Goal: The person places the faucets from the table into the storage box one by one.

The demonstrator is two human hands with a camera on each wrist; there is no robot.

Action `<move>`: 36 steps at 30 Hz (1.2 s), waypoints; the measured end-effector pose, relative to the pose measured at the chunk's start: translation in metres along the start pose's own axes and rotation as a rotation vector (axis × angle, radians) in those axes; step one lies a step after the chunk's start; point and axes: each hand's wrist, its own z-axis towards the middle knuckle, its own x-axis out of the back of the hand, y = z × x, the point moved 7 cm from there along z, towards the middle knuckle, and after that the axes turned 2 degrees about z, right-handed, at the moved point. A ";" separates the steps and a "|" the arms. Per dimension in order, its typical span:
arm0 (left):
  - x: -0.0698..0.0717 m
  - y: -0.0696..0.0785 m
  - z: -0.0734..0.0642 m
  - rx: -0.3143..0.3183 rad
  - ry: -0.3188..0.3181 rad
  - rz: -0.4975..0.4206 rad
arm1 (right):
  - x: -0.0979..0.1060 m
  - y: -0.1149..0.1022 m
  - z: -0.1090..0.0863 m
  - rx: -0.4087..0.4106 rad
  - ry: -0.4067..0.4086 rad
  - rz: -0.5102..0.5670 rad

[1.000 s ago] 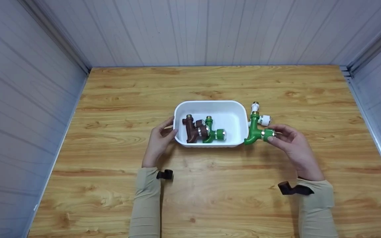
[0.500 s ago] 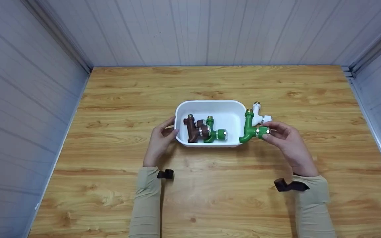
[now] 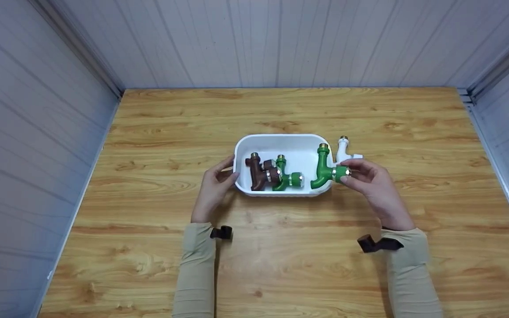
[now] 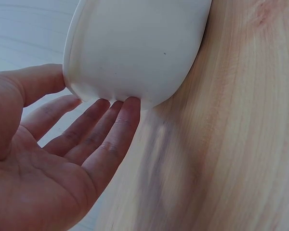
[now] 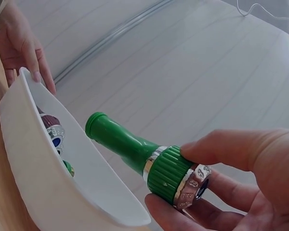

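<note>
My right hand [image 3: 369, 179] pinches the ribbed green knob of a green faucet [image 3: 323, 170] between thumb and fingers. This faucet overlaps the right end of a white plastic tub [image 3: 283, 193], brass thread pointing away from me, spout toward me. In the right wrist view the held faucet [image 5: 120, 144] shows beside the tub's rim. At the tub's left end, my left hand [image 3: 214, 187] holds the wall, thumb at the rim and fingertips against the outside [image 4: 130, 57]. Inside lie brown faucets [image 3: 258, 174], partly overlapping, and another green faucet [image 3: 281, 170].
Just right of the tub lies a white faucet [image 3: 343, 148], partly hidden by my right hand and the green faucet. The wood-grain table [image 3: 281, 265] extends around the tub, with pale panel walls [image 3: 254, 44] at the back and sides.
My right hand has carried the green faucet leftward, from beside the tub to over its right end. More of the white faucet's upper part was uncovered along the way. The left hand stays at the tub.
</note>
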 end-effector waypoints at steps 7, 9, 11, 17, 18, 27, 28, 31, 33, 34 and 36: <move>-0.001 0.006 -0.003 -0.006 -0.011 0.024 | -0.007 0.001 0.005 0.018 0.000 -0.028; -0.002 0.006 -0.003 -0.012 -0.016 0.011 | -0.010 0.002 0.006 0.029 -0.009 -0.034; -0.002 0.006 -0.002 -0.018 -0.020 -0.012 | -0.012 0.003 0.008 0.032 -0.018 -0.034; -0.001 0.002 -0.001 -0.029 -0.015 -0.031 | -0.018 0.008 0.011 -0.003 -0.016 -0.031; 0.000 -0.001 0.001 -0.035 -0.009 -0.029 | -0.019 0.009 0.012 -0.005 -0.018 -0.034; 0.000 -0.001 0.000 -0.009 0.004 -0.008 | -0.029 0.016 0.019 -0.015 -0.034 -0.121; -0.001 0.003 -0.001 -0.009 -0.001 -0.006 | -0.031 0.017 0.020 -0.017 -0.036 -0.123; -0.001 0.004 -0.002 -0.009 0.004 -0.001 | -0.034 0.020 0.022 -0.025 -0.042 -0.124; -0.001 0.004 -0.002 -0.006 0.006 0.004 | -0.034 0.022 0.023 -0.045 -0.041 -0.125; -0.001 0.004 -0.002 -0.005 0.006 0.005 | -0.035 0.023 0.024 -0.054 -0.039 -0.123; -0.001 0.004 -0.002 -0.005 0.000 -0.001 | -0.036 0.024 0.026 -0.058 -0.041 -0.121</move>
